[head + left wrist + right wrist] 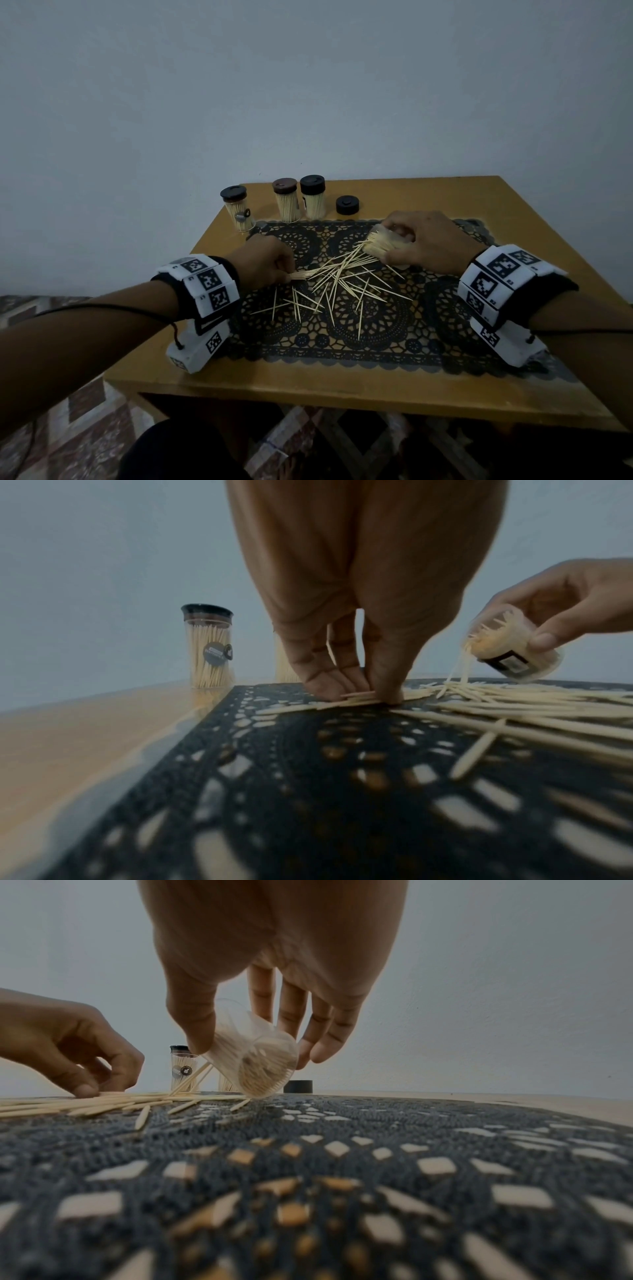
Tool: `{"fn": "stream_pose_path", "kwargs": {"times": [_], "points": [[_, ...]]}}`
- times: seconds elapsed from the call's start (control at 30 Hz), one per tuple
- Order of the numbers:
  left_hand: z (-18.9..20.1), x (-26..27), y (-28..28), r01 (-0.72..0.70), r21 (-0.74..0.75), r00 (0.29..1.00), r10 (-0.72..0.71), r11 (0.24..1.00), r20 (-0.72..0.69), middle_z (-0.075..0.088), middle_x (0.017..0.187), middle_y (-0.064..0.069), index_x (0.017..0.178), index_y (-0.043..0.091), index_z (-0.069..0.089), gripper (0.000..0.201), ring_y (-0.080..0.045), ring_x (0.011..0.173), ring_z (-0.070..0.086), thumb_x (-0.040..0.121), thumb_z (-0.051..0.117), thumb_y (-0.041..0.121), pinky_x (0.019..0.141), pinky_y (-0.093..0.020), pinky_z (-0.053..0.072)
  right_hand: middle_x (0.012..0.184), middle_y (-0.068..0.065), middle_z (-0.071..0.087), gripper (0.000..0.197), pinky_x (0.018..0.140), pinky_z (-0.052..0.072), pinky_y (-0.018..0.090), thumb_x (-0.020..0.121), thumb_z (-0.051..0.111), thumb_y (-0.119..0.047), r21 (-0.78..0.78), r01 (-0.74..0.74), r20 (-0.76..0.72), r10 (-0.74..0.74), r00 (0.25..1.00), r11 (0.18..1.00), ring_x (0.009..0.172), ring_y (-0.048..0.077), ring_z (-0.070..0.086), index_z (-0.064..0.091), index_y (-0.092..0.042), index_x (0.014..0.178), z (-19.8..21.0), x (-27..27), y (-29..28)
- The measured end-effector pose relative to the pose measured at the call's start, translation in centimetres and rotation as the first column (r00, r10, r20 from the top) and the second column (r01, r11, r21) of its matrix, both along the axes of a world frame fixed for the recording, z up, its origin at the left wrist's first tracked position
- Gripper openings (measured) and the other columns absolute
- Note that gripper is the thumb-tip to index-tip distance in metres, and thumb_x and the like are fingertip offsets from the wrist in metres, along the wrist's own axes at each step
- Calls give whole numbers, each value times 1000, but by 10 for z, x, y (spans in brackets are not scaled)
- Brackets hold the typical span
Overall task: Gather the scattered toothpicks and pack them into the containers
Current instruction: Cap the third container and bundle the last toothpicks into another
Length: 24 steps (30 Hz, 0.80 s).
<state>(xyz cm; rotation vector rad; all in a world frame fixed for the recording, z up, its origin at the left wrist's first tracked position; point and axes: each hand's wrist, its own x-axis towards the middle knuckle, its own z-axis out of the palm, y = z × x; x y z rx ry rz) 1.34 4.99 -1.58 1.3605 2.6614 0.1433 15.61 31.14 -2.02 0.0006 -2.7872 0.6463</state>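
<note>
On mat (342, 346), container (387, 245) mouth leftward

The right hand (274, 961) grips a tilted clear container (253, 1058), its mouth toward the left hand (68, 1047) pinching toothpicks (103, 1104) beside it.

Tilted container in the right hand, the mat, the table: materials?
Tilted container: looks like clear plastic, since the toothpicks show through its wall; the right hand holds it. Mat: dark openwork, lace-like, possibly vinyl or crochet; the table shows through its holes. Table: yellowish, smooth, slightly glossy, likely painted or laminated wood.
</note>
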Motion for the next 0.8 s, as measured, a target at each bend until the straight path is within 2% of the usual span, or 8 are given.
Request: {"fn": "stream_pose_path", "kwargs": {"times": [0.1,0.17,0.23,0.33,0.47,0.6,0.7,0.8], "points": [[3,-2,3,54,-53,997,-57,997,-59,60,88,7,98,16,67,10,-6,79,51,91,63,21,58,-6,32,99,0,66,47,68,46,26,74,81,-35,-10,-6,1,6,1000,1000,84,15,60,66,-17,114,-1,0,0],[4,-1,4,85,-102,991,-95,991,-94,57,90,5,99,15,64,10,-8,80,49,93,59,22,57,-10,30,99,0,67,47,68,47,26,74,81,-35,-11,-7,5,7,1000,1000,84,15,60,66,-17,114,0,0,-1],[3,0,6,106,-156,986,-125,982,-113,56,93,2,96,14,60,10,-11,82,47,96,54,22,62,-18,31,100,0,67,47,69,48,28,74,81,-35,-5,-4,5,4,1000,1000,84,15,61,66,-18,115,1,1,-2],[2,0,8,120,-210,982,-147,970,-116,50,94,-1,93,13,52,11,-15,82,43,98,47,22,69,-23,30,101,1,68,48,72,50,31,74,81,-35,0,-5,7,5,1000,1000,86,17,61,66,-17,116,1,1,-4],[-5,1,11,125,-271,976,-167,955,-138,50,103,-11,103,3,49,20,-19,86,42,100,40,20,74,-26,32,101,1,67,48,69,47,26,74,81,-35,-8,-5,24,5,1000,1000,85,14,60,65,-18,116,1,2,-3],[-5,0,15,107,-275,984,-142,955,-110,47,98,-8,104,3,47,19,-18,84,40,100,39,20,74,-27,31,100,-1,65,48,66,44,22,75,81,-35,12,-7,25,7,1000,1000,84,13,58,65,-17,117,1,1,-3],[-2,-5,17,110,-231,988,-131,967,-78,52,97,-9,96,10,44,16,-18,79,43,101,40,25,72,-29,35,99,-2,65,47,64,41,19,74,81,-35,12,-18,24,17,1000,1000,82,12,57,65,-18,115,0,0,-2],[9,-2,26,122,-158,987,-138,980,-88,53,87,-5,92,16,40,15,-18,73,45,102,39,27,66,-29,35,99,-2,65,47,64,40,20,74,81,-36,26,-23,25,23,999,999,83,12,57,66,-19,115,-1,-1,-1]]}}
